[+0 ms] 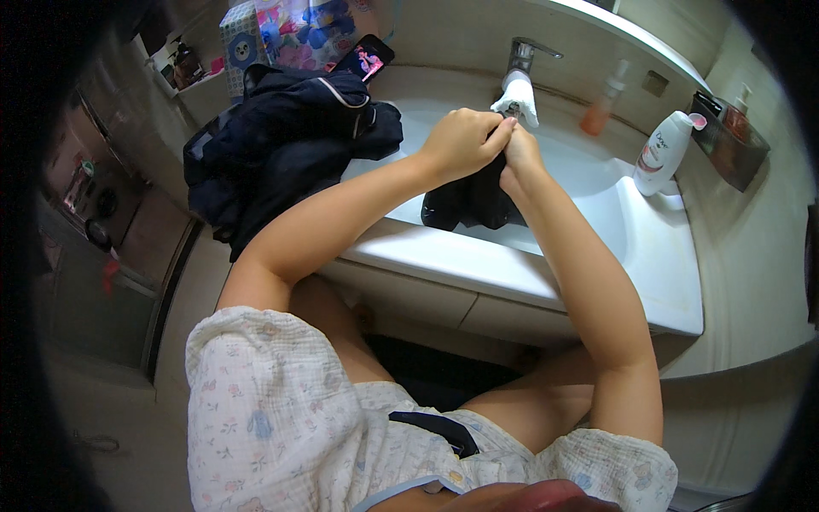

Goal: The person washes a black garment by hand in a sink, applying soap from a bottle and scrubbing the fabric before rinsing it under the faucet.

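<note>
Both of my hands meet just below the tap (523, 57), over the white washbasin (576, 192). My left hand (462, 142) is closed around the upper part of a wet-looking black cloth (470, 198). Against it, my right hand (523, 150) grips the same cloth, its fingers mostly hidden. The cloth hangs down into the basin, its lower edge near the front rim. A white cover (516, 93) wraps the tap's spout. What lies between my palms is out of sight.
A dark garment heap (288, 141) rests on the left rim. Behind it are a lit phone (365, 59), a patterned box (241, 51) and a floral bag (313, 32). On the right stand a white Dove bottle (662, 153), an orange pump bottle (603, 102) and a wall caddy (732, 141).
</note>
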`<action>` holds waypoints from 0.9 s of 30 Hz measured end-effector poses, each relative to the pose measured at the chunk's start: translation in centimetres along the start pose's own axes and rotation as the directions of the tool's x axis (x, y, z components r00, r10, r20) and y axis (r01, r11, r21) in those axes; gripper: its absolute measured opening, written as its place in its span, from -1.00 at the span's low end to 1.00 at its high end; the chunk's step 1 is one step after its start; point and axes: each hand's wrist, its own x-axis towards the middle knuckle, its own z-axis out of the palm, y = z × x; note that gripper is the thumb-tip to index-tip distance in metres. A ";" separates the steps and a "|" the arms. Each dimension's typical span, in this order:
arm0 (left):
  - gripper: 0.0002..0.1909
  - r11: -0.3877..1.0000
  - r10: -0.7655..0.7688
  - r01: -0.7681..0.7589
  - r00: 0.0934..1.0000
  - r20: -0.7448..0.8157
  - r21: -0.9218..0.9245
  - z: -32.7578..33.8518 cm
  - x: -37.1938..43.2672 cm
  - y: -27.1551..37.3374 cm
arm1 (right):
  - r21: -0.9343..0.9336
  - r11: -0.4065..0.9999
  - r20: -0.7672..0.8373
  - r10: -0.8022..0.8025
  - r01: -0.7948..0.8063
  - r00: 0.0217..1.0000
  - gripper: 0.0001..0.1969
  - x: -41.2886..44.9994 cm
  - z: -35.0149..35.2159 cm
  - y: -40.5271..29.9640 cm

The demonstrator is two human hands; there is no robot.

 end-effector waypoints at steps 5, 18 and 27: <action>-0.68 0.988 0.154 -0.153 0.986 0.057 -0.029 -0.3 0.1 1.1 | 0.041 0.998 0.041 0.040 -0.041 0.998 -0.81 -0.1 -0.7 -0.7; -0.57 0.997 -0.066 0.060 0.993 -0.103 -0.054 -0.2 0.6 -1.3 | -0.106 0.993 0.068 0.059 -0.052 0.996 -0.77 -1.3 0.9 -0.4; -0.68 0.969 0.246 -0.249 0.962 -0.119 -0.009 -0.3 0.0 1.4 | 0.004 1.000 0.086 -0.030 0.030 0.996 -0.78 -1.2 -0.1 -0.6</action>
